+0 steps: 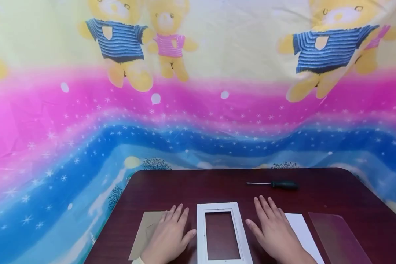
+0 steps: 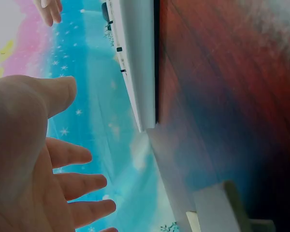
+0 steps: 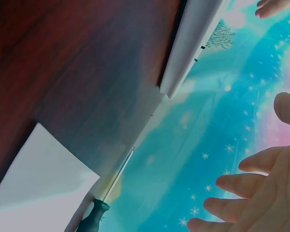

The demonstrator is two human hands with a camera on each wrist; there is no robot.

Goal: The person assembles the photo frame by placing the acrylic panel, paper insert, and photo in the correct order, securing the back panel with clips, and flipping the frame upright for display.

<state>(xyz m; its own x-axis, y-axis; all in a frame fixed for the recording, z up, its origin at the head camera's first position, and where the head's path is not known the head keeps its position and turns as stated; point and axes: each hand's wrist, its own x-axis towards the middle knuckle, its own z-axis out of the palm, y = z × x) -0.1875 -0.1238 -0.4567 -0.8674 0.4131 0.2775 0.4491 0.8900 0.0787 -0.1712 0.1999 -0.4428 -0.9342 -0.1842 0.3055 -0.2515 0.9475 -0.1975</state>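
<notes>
A white rectangular frame [image 1: 201, 234] lies flat on the table, its dark opening showing the wood beneath. To its left is my left hand [image 1: 168, 236], palm down above a tan backing board [image 1: 141, 234] and covering part of it. My right hand [image 1: 278, 234] is to the right of the frame, beside a white sheet [image 1: 305, 234] that it partly hides. Both hands have straight, spread fingers and hold nothing. In the wrist views, the left palm [image 2: 19, 159] and right palm [image 3: 268, 193] appear raised off the tabletop, apart from the frame.
A screwdriver [image 1: 285, 185] with a dark green handle lies toward the back of the dark red-brown table [image 1: 191, 183], its shaft pointing left. At the right lies a clear, see-through sheet [image 1: 338, 236]. Behind the table hangs a cloth [image 1: 217, 110] printed with bears.
</notes>
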